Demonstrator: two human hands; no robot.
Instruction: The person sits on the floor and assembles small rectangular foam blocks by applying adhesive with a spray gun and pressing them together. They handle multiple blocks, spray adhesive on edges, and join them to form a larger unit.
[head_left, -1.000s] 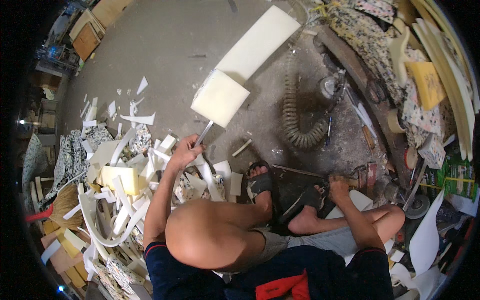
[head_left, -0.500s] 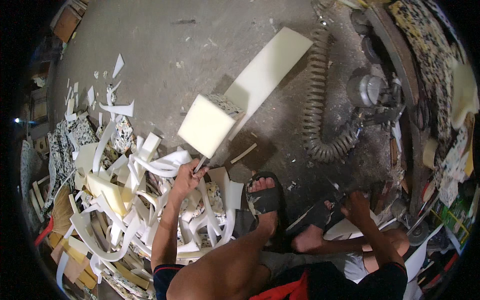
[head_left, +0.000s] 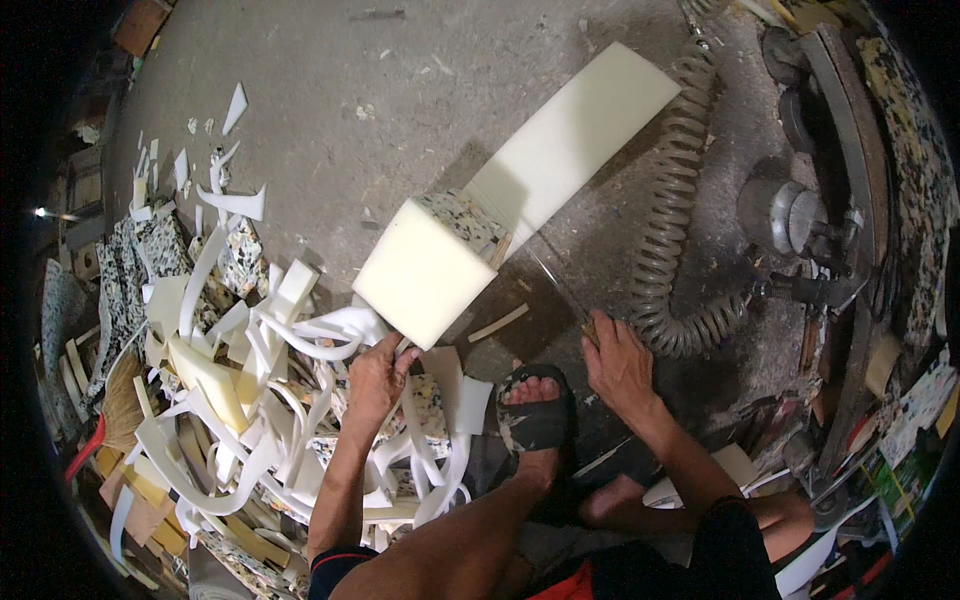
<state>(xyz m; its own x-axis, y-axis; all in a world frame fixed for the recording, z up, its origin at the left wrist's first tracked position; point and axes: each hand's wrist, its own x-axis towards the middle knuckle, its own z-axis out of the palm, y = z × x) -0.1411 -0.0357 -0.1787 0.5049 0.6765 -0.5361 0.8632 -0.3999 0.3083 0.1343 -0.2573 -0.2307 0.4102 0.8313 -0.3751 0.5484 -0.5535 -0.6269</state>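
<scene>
A cream foam block [head_left: 425,272] with speckled side faces lies in front of me, its far end against a long flat pale foam slab [head_left: 590,130]. My left hand [head_left: 375,383] is closed by the block's near corner, pinching a thin pale strip [head_left: 403,347] there; the fingers partly hide it. My right hand [head_left: 618,368], also closed, grips a long thin metal blade [head_left: 560,280]. The blade slants up and left, its far end near the join of block and slab. Fingers cover its handle end.
Curved white foam offcuts [head_left: 255,480] heap up at my left, with a straw broom [head_left: 125,405] beside them. A coiled air hose [head_left: 665,230] runs along the right, near a metal machine part [head_left: 795,215]. A narrow foam strip [head_left: 498,323] lies by my sandalled foot [head_left: 530,400].
My right hand has come up and left from beside my right foot, bringing the blade toward the block. My left hand stays at the block's near corner; the view has shifted slightly.
</scene>
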